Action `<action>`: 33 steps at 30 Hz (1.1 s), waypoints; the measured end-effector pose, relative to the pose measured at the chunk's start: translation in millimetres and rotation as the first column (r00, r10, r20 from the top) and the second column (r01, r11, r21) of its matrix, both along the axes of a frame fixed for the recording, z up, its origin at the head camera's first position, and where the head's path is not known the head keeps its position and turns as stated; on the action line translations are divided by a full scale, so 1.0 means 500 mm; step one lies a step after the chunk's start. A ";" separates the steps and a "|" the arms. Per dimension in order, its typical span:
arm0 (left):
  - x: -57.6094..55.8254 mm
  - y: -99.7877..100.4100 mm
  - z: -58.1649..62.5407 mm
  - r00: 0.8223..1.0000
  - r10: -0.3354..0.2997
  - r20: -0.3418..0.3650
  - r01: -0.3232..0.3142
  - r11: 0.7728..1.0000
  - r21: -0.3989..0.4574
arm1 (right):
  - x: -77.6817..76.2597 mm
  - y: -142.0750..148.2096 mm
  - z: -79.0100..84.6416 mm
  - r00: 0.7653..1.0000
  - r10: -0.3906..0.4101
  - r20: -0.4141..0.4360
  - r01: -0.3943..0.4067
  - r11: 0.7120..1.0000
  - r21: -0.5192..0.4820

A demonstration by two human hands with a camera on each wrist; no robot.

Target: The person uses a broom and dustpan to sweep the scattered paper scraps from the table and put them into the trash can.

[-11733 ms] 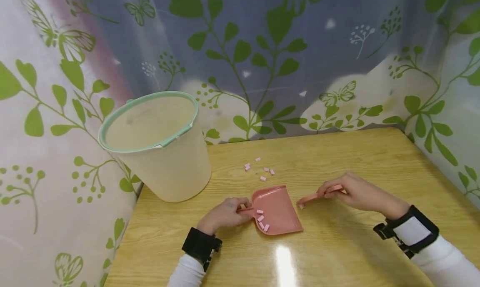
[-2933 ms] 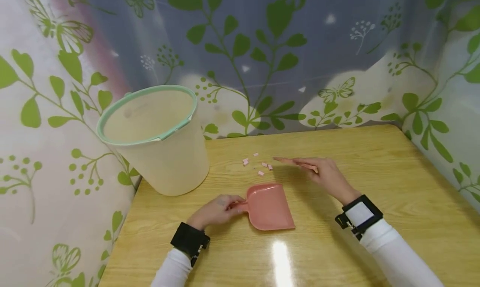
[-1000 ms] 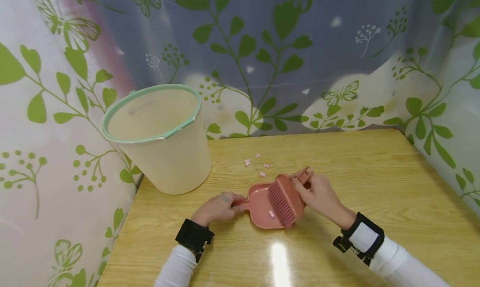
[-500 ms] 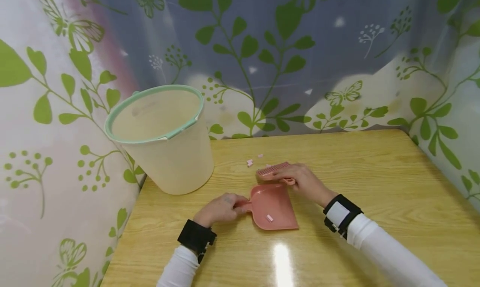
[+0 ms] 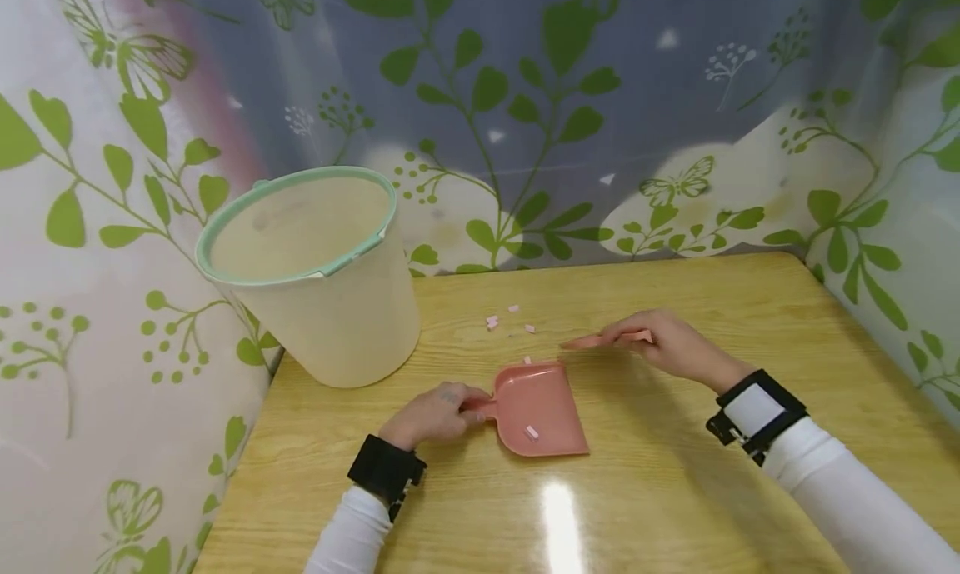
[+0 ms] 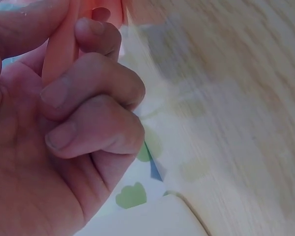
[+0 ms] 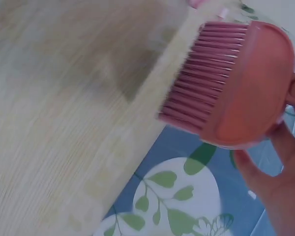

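Note:
My left hand (image 5: 435, 416) grips the handle of a pink dustpan (image 5: 551, 399) lying on the table; the left wrist view shows fingers curled round that handle (image 6: 61, 54). One small pale pink piece (image 5: 532, 432) lies in the pan. My right hand (image 5: 675, 349) holds a small pink brush (image 5: 585, 341) by its handle, right of the pan's far corner. In the right wrist view the bristles of the brush (image 7: 255, 83) point away from the hand. Another piece (image 5: 527, 360) sits right at the pan's far rim, and several more (image 5: 492, 322) lie scattered beyond.
A large cream bucket (image 5: 352, 324) with a green rim stands at the table's back left. Leaf-patterned curtains (image 5: 480, 124) hang behind and beside the wooden table (image 5: 675, 474).
Over the last second the brush went from over the pan to its far side, then to the right. One piece now lies closer to the pan's far rim. The left hand keeps its grip.

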State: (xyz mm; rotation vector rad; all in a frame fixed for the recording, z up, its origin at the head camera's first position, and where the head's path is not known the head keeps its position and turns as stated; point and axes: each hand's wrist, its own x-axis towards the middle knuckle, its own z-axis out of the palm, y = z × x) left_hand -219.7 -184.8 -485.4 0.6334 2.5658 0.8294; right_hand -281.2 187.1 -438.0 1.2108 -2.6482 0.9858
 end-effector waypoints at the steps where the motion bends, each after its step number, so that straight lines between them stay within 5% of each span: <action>1: -0.001 0.001 0.002 1.000 -0.002 0.003 0.002 1.000 0.001 | -0.005 -0.004 0.003 1.000 0.004 0.002 -0.004 1.000 -0.016; 7: -0.004 0.005 -0.004 0.999 -0.036 0.001 0.036 0.999 0.003 | -0.035 -0.087 -0.011 0.991 0.132 -0.011 -0.133 0.989 -0.060; 13: -0.003 0.006 -0.010 1.000 -0.017 0.014 0.017 1.000 -0.006 | -0.046 -0.109 -0.005 0.968 0.239 -0.078 -0.233 0.970 0.071; 18: 0.000 -0.003 0.004 1.000 0.018 0.025 -0.018 1.000 -0.015 | -0.052 -0.048 0.019 0.978 0.210 0.000 -0.209 0.971 0.119; 24: 0.000 -0.004 0.005 0.999 0.027 0.032 -0.027 1.000 0.002 | -0.038 0.023 0.044 0.986 0.093 0.141 -0.102 0.993 0.053; 29: -0.002 -0.002 -0.002 0.997 0.049 0.056 -0.051 0.998 0.027 | -0.021 0.031 0.014 0.999 -0.047 -0.010 0.048 0.997 0.063; 33: 0.001 -0.002 -0.005 0.996 0.066 0.056 -0.067 0.997 0.025 | -0.006 0.021 -0.018 0.998 -0.060 -0.033 0.063 0.994 0.090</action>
